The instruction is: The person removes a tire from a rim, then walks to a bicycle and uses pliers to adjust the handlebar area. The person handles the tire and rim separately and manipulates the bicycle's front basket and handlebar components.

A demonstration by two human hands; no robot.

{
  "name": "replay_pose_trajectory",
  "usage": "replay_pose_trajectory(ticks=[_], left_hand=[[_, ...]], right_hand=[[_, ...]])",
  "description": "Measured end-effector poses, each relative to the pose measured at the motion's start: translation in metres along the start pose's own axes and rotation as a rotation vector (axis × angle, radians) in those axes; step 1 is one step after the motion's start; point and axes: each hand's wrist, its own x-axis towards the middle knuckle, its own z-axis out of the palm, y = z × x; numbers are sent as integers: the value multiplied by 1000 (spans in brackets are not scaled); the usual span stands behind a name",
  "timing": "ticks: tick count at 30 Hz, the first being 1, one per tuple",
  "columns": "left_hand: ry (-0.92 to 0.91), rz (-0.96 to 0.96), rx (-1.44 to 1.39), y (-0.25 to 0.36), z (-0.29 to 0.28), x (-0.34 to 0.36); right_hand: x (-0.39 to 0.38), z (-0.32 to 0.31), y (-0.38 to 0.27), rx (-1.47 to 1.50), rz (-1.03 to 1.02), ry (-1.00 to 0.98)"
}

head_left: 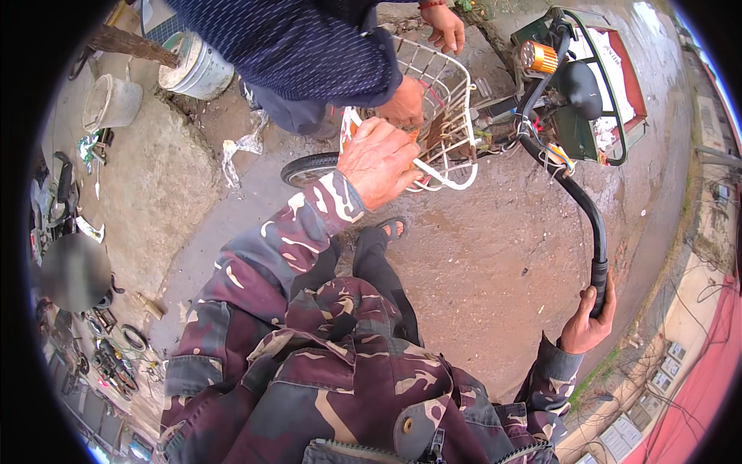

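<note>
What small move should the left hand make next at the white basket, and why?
Probably keep the left hand steady on the white wire basket rim. Another person's hand is working inside it, and the right hand grips the black handlebar end, so the bicycle seems to be held for them.

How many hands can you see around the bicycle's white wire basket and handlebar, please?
4: the person's left hand on the basket rim, their right hand gripping the handlebar end, another person's hand inside the basket, and their other hand above it.
</note>
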Motion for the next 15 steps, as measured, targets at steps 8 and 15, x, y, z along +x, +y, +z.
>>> replay_pose_trajectory(ticks=[8, 15], left_hand=[[105, -127, -267, 2, -21, -90], [-414, -839, -254, -38, -5, -328]], right_hand=[[0, 2, 7, 31, -41, 20], [4, 2, 1, -59, -23, 3]])
